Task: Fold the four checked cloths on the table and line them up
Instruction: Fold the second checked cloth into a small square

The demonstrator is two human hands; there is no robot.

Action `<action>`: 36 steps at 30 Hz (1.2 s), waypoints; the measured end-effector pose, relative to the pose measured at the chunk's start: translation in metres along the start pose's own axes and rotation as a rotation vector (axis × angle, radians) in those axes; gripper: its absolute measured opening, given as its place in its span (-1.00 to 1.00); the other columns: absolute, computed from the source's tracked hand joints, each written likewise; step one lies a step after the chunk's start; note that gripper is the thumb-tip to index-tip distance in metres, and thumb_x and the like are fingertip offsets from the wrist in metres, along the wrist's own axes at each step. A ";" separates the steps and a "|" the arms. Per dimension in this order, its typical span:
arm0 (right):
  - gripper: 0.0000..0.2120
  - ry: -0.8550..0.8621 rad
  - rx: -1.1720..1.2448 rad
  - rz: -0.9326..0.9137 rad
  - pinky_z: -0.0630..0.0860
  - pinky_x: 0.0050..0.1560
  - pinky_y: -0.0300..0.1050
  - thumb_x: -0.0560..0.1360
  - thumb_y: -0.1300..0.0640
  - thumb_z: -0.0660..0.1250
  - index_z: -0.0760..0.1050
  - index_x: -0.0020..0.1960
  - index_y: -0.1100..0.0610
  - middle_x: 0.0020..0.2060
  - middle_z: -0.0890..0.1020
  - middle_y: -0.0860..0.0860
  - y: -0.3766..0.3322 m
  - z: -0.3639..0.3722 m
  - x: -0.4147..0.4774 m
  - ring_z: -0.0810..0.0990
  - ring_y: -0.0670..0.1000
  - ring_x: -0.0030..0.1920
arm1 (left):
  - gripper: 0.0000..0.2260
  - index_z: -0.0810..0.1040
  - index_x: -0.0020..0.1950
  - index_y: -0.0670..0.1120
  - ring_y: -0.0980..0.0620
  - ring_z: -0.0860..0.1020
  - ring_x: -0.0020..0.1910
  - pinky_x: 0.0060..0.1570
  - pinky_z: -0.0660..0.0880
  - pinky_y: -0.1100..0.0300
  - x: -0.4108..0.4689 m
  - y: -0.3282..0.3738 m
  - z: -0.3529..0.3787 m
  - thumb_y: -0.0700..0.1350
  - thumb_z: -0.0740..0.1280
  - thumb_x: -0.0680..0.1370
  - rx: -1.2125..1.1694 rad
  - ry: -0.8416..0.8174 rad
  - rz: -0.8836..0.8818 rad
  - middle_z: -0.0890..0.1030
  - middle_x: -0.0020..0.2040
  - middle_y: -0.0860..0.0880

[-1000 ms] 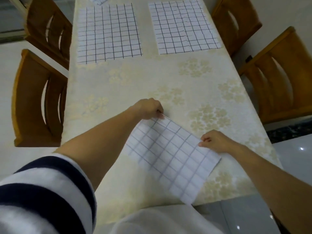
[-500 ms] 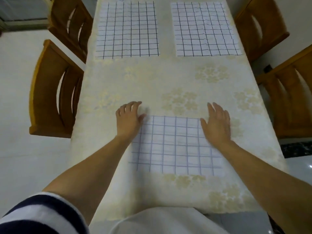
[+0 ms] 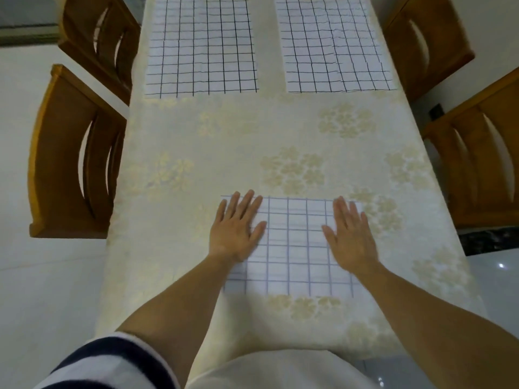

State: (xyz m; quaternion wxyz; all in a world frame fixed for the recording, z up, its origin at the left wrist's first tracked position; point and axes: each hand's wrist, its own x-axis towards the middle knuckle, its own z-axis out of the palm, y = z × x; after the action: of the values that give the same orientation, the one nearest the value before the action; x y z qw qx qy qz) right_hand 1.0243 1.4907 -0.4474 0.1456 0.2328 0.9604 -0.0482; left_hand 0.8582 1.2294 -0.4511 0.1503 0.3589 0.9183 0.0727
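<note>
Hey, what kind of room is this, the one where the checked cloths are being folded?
Most likely a home dining area. A long table with a pale floral cover has wooden chairs drawn up along both sides, and the floor around it is pale and smooth.

No text, numbers or signs legible, checked cloths (image 3: pixel 295 248) bear only grid lines, tablecloth (image 3: pixel 280 130) only pale flowers

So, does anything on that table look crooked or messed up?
Nothing serious. The near cloth lies square under the flat left hand and right hand. Only the far right cloth shows slight wrinkles.
</note>
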 end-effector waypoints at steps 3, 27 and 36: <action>-0.28 -0.026 0.013 0.100 -0.11 0.57 0.07 0.60 -0.34 -0.29 -0.28 0.60 0.06 0.59 -0.21 -0.04 0.039 -0.007 0.002 -0.21 0.03 0.59 | -0.35 -0.27 0.65 0.10 0.06 -0.33 0.61 0.59 -0.27 -0.03 0.000 -0.009 -0.008 0.35 -0.17 0.65 0.014 -0.043 0.000 -0.28 0.64 0.15; -0.62 -0.310 0.542 0.275 0.37 -0.28 -0.17 0.45 -0.16 0.44 0.45 -0.29 0.12 -0.34 0.51 0.02 0.057 -0.076 0.042 0.48 -0.01 -0.32 | 0.42 -0.49 0.57 -0.10 -0.08 -0.44 0.56 0.49 -0.40 -0.06 0.022 0.056 -0.022 0.52 0.46 0.21 0.170 -0.409 0.252 -0.48 0.58 -0.06; -0.59 -0.104 0.811 0.507 0.35 -0.29 -0.10 0.52 -0.08 0.41 0.47 -0.17 0.29 -0.34 0.54 0.22 0.025 -0.029 -0.053 0.49 0.07 -0.35 | 0.50 -0.59 0.49 -0.12 -0.18 -0.51 0.52 0.53 -0.31 -0.28 0.030 0.075 -0.028 0.49 0.52 0.16 0.268 -0.546 0.109 -0.59 0.51 -0.10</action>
State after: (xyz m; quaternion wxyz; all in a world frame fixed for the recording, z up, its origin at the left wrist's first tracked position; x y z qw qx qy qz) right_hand 1.0731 1.4943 -0.4040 0.0978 0.4947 0.7686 -0.3936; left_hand 0.8761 1.3040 -0.4129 0.3386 0.4303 0.8250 -0.1400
